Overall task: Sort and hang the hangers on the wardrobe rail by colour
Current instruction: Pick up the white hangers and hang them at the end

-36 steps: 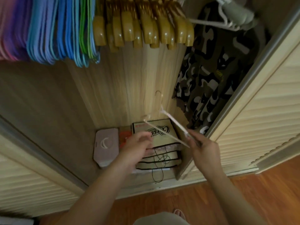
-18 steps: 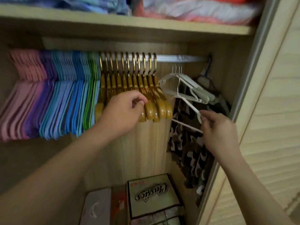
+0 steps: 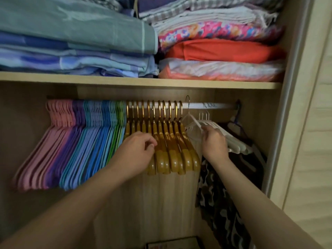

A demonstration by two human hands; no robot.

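Along the metal rail (image 3: 221,105) hang pink (image 3: 59,114), purple, blue (image 3: 93,133) and green hangers, then several brown wooden hangers (image 3: 172,151), then white hangers (image 3: 233,142) at the right. My right hand (image 3: 213,144) grips a white hanger (image 3: 193,123) whose wire hook rises over the rail just right of the wooden ones. My left hand (image 3: 139,150) has curled fingers against the wooden hangers and presses on them; whether it grasps one is unclear.
A shelf (image 3: 140,82) above the rail carries folded bedding stacks. A camouflage garment (image 3: 222,203) hangs at the right under the white hangers. The wardrobe's sliding door frame (image 3: 291,87) stands at the right. A box edge (image 3: 172,244) shows on the floor.
The view swung up from the wardrobe floor to the rail. My right hand lifted the white hanger up to the rail; my left hand rose to the wooden hangers.
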